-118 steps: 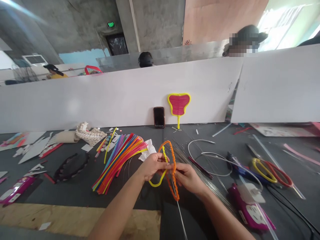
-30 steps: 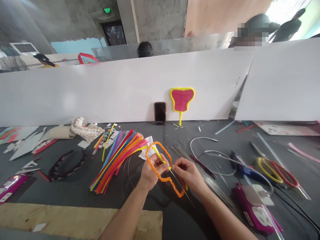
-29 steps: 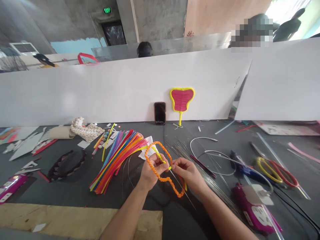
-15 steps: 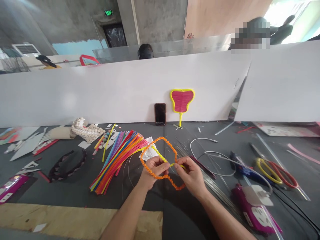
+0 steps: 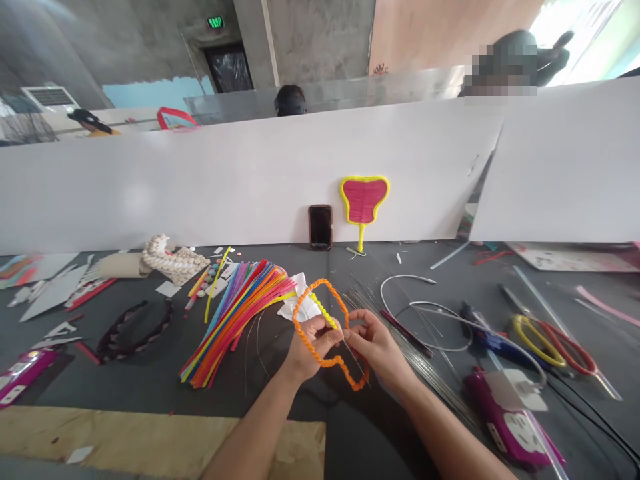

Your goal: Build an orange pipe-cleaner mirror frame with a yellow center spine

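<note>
My left hand (image 5: 311, 345) and my right hand (image 5: 376, 345) meet over the dark table, both pinched on an orange twisted pipe-cleaner loop (image 5: 320, 291). A yellow pipe cleaner (image 5: 324, 315) runs across the loop between the two hands. The left fingers grip the loop's left side and the yellow strand. The right thumb and forefinger pinch the strand's end at the loop's right side. A thin wire (image 5: 357, 363) crosses under the hands.
A fan of coloured pipe cleaners (image 5: 239, 315) lies left of the hands, a bundle of thin wires (image 5: 425, 363) to the right. Scissors (image 5: 553, 339), a purple glue gun (image 5: 505, 420), a phone (image 5: 320, 227) and a pink fan shape (image 5: 363, 198) lean against the white divider (image 5: 200, 187).
The loop has swung from upright to tilted left and back, and the yellow strand's loose loop seen at first is now drawn tight across it. Both hands stay pinched.
</note>
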The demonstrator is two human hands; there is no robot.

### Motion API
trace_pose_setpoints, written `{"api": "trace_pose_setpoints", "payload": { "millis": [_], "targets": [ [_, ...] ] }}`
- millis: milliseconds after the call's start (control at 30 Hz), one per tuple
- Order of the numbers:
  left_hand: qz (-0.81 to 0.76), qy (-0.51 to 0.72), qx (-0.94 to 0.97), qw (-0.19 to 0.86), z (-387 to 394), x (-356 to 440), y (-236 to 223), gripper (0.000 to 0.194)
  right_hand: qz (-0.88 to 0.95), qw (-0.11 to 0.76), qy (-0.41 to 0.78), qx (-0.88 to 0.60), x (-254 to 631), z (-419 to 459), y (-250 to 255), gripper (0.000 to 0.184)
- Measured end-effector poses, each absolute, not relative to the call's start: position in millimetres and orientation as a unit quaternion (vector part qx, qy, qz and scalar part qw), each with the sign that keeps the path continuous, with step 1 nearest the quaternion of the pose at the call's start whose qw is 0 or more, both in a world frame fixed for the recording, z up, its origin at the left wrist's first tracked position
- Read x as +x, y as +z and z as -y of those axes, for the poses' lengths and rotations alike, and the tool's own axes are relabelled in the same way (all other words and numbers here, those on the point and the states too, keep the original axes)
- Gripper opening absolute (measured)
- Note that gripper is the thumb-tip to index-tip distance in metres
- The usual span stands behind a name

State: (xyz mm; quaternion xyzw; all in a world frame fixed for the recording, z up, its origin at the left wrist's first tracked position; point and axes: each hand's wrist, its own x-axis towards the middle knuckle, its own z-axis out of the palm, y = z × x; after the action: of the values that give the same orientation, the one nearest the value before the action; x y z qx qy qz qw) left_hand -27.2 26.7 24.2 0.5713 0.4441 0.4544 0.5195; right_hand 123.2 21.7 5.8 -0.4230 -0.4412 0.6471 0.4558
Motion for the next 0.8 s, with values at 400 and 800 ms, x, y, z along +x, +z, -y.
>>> {"api": "trace_pose_setpoints", "payload": {
  "millis": [400,800],
  "targets": [
    [-0.424,0.533,0.541,0.493,-32,-38,19,0.014,0.599,0.529,0.391,-0.456,130,-24,-3,0.02],
    [-0.463,0.498,0.619,0.394,-30,-37,21,0.018,0.754,0.45,0.241,-0.414,130,-21,2,0.017]
  ]
}}
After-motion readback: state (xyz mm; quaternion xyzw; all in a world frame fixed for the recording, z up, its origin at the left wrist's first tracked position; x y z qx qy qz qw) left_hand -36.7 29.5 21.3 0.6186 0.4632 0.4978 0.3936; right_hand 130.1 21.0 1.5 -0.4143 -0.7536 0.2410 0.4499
